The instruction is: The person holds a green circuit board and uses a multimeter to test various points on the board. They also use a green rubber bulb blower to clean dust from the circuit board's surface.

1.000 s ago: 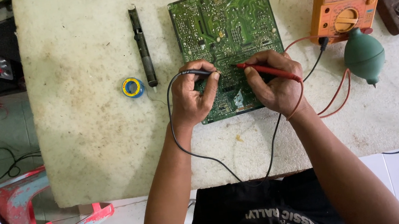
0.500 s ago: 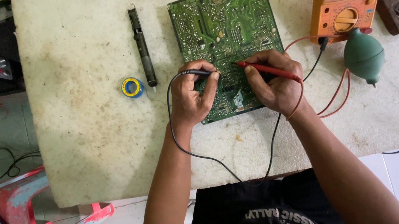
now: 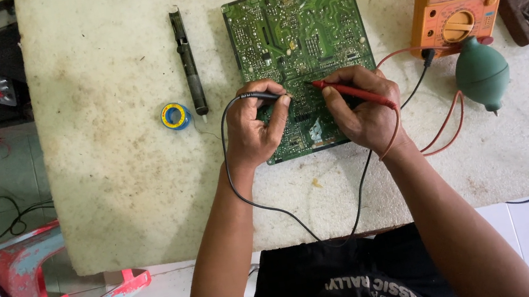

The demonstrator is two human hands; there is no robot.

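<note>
Nothing had shifted since the earlier frames: your left hand (image 3: pixel 260 127) stayed closed on the black probe (image 3: pixel 261 96) and your right hand (image 3: pixel 362 109) on the red probe (image 3: pixel 348 92), tips pointing inward toward each other over the green circuit board (image 3: pixel 296 32) on the surface (image 3: pixel 112 157)

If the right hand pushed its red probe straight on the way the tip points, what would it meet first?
The right hand holds the red probe pointing up-left, its tip on or just above the green circuit board. Going on, it would probably meet the board's solder joints first; depth is unclear. The left hand lies just below that line.
</note>
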